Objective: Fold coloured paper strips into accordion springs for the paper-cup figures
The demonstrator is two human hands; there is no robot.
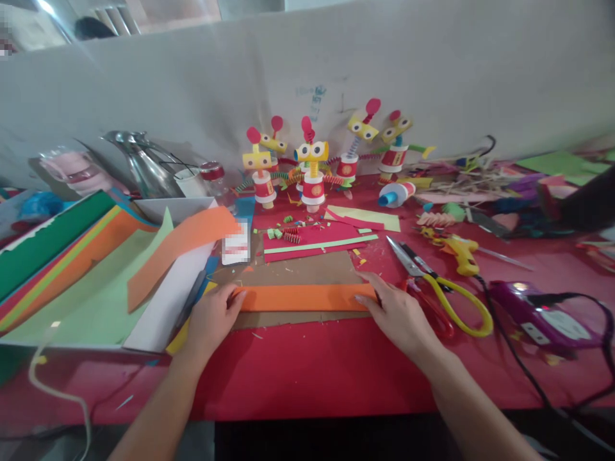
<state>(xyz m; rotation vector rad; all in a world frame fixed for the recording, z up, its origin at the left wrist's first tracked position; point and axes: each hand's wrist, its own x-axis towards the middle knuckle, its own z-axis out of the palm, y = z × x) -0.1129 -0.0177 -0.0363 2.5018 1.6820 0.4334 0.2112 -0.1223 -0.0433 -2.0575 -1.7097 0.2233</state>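
Note:
An orange paper strip (303,298) lies flat on a brown cardboard sheet (298,269) over the red table. My left hand (210,320) rests on the strip's left end, fingers curled down onto it. My right hand (394,310) presses the strip's right end with its fingers laid flat. Both hands pin the strip at its two ends.
Yellow-handled scissors (444,294) and red scissors lie right of my right hand. A yellow glue gun (459,251) and a purple glue gun (538,314) with black cords sit further right. Stacked coloured paper (81,269) fills the left. Several paper-cup figures (312,173) stand at the back.

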